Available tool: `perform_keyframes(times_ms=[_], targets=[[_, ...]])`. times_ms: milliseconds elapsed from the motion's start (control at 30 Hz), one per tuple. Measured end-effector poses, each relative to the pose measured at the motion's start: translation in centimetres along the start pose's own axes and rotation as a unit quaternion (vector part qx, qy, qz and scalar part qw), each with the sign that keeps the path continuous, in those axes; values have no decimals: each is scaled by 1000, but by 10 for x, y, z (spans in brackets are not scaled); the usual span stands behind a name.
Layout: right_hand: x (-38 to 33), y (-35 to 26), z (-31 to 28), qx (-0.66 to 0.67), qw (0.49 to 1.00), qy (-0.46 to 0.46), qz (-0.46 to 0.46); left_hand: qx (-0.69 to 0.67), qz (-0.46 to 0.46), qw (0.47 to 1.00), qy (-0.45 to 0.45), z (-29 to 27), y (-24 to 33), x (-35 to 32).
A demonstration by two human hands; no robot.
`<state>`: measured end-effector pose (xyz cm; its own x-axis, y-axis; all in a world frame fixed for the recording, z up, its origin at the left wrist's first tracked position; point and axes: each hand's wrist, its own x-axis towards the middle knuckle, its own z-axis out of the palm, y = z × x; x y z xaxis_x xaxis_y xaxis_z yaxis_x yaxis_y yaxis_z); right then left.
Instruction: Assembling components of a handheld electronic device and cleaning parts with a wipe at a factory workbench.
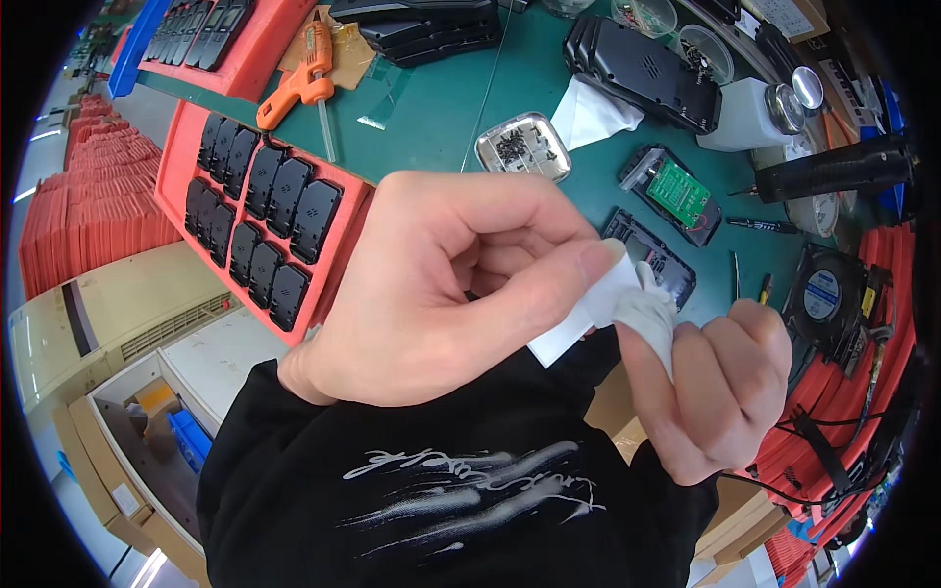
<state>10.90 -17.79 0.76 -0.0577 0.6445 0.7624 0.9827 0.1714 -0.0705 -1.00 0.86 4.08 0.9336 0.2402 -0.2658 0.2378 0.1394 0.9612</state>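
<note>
My left hand (461, 284) is closed, its thumb and index finger pinching a thin white sheet (561, 338) with straight edges. Facing it, my right hand (711, 382) has its fingers curled in. Wrinkled white material (647, 306) wraps its index fingertip and meets the sheet; I cannot tell whether the two are one piece. Both hands are raised in front of my chest. Just beyond them on the green bench lie an open black device housing (676, 279) and a black housing with a green circuit board (678, 194).
A red foam tray (338, 230) of black covers stands at the left. An orange glue gun (299, 83), a metal tin (485, 147) of screws and stacked black housings (642, 73) lie farther back. To the right are a black electric screwdriver (833, 174), a white bottle (740, 116) and a fan (823, 299).
</note>
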Motion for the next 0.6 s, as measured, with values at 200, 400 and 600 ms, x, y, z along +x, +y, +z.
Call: perform_keyframes(times_ms=[200, 400, 600], targets=[[-4, -3, -5, -13, 1000, -18, 21, -39, -15, 999, 4, 1, -2, 0], [-6, -5, -10, -32, 999, -32, 27, -62, -4, 998, 4, 2, -2, -1], [-7, -8, -9, -56, 996, -15, 65, -87, -15, 996, -1, 2, -2, -1]])
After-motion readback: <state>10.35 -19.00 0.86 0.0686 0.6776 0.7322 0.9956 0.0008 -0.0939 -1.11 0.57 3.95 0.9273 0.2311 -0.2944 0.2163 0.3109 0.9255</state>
